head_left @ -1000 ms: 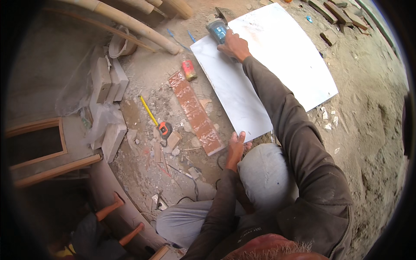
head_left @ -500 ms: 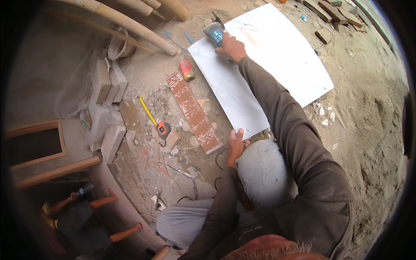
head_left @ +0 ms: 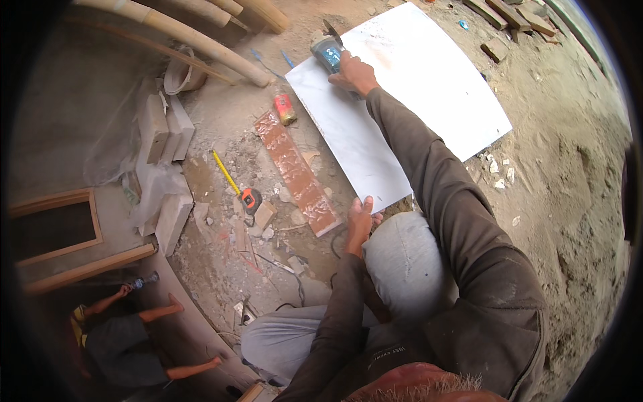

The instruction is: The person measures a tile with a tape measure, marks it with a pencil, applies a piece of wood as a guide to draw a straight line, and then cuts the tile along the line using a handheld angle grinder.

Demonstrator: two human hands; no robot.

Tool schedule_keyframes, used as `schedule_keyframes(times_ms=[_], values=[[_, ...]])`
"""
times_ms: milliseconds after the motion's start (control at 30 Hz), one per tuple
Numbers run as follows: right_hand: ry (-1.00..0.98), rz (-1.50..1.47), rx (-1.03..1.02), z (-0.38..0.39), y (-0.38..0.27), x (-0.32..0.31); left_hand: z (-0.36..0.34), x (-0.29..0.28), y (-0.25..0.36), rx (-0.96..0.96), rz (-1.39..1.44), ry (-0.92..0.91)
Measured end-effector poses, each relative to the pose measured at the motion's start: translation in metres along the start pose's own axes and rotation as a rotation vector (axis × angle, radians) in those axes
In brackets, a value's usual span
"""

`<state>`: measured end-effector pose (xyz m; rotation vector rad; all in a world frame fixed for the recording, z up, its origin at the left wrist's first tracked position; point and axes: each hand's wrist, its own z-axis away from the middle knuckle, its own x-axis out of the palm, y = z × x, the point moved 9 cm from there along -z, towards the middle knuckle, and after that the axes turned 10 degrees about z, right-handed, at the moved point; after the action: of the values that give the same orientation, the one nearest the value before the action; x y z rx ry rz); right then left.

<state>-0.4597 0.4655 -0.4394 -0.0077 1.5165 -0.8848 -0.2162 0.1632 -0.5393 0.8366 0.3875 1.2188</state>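
Observation:
A large white tile (head_left: 429,80) with faint grey veining lies on the ground ahead of me. My right hand (head_left: 355,75), arm stretched far out, is wrapped round a blue-and-grey angle grinder (head_left: 327,53) over the tile's far left edge. The grinder's disc stands beyond my hand; whether it touches the tile I cannot tell. Close to my knee, my left hand (head_left: 360,220) grips the tile's near corner, thumb on top and other fingers partly hidden beneath.
Left of the tile lie a brown tile strip (head_left: 298,174), a red can (head_left: 284,109) and an extended tape measure (head_left: 250,198) among rubble. Bamboo poles (head_left: 181,40) cross the far left, above pale blocks (head_left: 155,130). A co-worker (head_left: 124,335) is at lower left; bricks (head_left: 499,13) lie far right.
The whole view has shifted slightly. Both my hands keep their places on the grinder and the tile. At lower left, the co-worker's body and the arm with a bottle-like object have moved right.

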Motion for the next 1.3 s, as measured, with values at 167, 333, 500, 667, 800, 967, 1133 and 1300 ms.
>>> schedule_keyframes(times_ms=[167, 333, 500, 667, 800, 967, 1133, 1300], values=[[0.051, 0.016, -0.028, 0.0, 0.003, 0.0, 0.0, 0.005, -0.004, 0.004, -0.006, 0.008], [0.073, 0.036, -0.035, 0.002, 0.006, -0.001, -0.001, 0.005, -0.004, 0.013, -0.024, -0.011], [0.041, 0.018, -0.009, 0.009, 0.007, -0.001, 0.001, 0.001, -0.003, 0.004, -0.013, 0.041], [0.047, 0.02, -0.018, 0.013, 0.009, 0.0, 0.003, 0.005, 0.001, -0.005, -0.02, 0.016], [0.079, 0.013, -0.03, 0.018, 0.01, 0.0, 0.003, 0.006, -0.002, -0.027, -0.001, 0.016], [0.059, 0.009, -0.027, 0.021, 0.01, 0.0, 0.0, 0.004, -0.006, -0.015, 0.014, -0.005], [0.081, 0.019, -0.032, 0.021, 0.015, 0.002, -0.001, 0.005, -0.004, 0.009, -0.017, 0.01], [0.07, 0.017, -0.038, 0.025, 0.014, 0.002, 0.0, 0.006, 0.0, 0.023, -0.038, -0.003]])
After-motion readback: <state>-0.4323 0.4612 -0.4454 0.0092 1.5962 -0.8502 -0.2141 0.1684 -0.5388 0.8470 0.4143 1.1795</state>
